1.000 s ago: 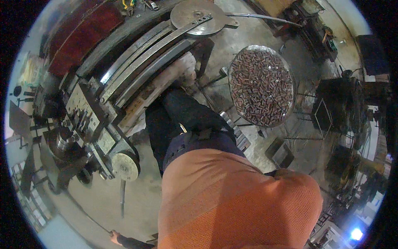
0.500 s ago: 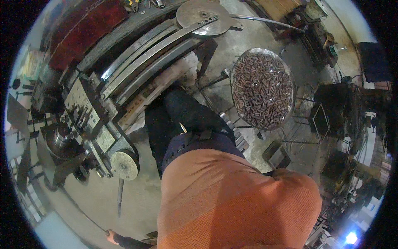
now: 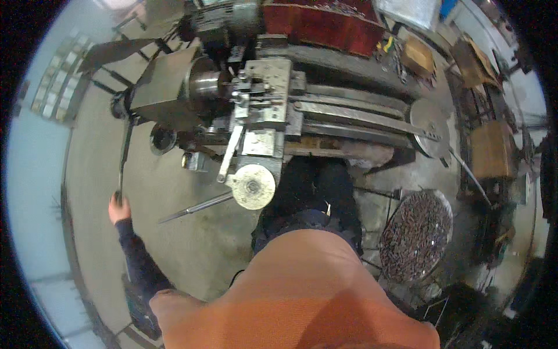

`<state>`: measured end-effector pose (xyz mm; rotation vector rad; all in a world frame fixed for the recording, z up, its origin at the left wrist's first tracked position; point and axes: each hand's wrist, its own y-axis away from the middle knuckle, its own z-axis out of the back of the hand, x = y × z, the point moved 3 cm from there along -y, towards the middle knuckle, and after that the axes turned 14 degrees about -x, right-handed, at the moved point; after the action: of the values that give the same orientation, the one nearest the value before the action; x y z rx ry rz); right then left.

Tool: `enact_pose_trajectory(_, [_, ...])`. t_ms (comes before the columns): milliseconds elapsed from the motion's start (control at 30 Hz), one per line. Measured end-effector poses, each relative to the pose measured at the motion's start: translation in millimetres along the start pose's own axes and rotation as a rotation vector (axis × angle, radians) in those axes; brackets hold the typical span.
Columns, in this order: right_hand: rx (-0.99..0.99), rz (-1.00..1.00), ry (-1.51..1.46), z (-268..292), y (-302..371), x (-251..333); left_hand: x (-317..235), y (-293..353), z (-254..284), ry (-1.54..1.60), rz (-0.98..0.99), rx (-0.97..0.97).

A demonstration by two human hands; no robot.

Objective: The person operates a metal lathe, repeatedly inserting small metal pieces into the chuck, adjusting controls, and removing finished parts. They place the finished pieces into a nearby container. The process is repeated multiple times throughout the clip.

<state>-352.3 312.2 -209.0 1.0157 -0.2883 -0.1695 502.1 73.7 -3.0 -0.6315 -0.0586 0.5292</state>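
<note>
At the left, my left hand [image 3: 120, 210] is closed around the lower end of a long metal lever [image 3: 125, 154]. The lever runs up to the left end of a lathe-like machine, beside its box-shaped headstock [image 3: 163, 87]. A shiny chuck [image 3: 206, 85] faces the tool block [image 3: 268, 87] on the carriage. Below the block sits a round metal disc [image 3: 253, 187], with a rod handle [image 3: 197, 208] slanting down to the left. My right hand is out of view.
At the right stands a round tray [image 3: 447, 212] heaped with small brownish metal pieces [image 3: 411, 239]. Long bars [image 3: 354, 115] reach a large disc [image 3: 431, 125] with a protruding rod [image 3: 469, 174]. Behind are a red tray [image 3: 322, 26], pliers [image 3: 388, 45] and a wooden box [image 3: 418, 55].
My view has turned left, so the machine now lies across the top and the tray sits lower right. My left hand, still on the lever, shows higher up with more of its arm.
</note>
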Motion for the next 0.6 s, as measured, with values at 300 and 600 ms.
enact_pose_trajectory(300, [-1.230,0.547,-0.408,349.2,35.7,180.2,-69.1,39.6,-176.9,0.188,-0.009,0.563])
enact_pose_trajectory(600, [-0.969,0.417,-0.318,279.7,8.8,165.4,-73.0,64.0,-280.0,-0.091,0.066,0.677])
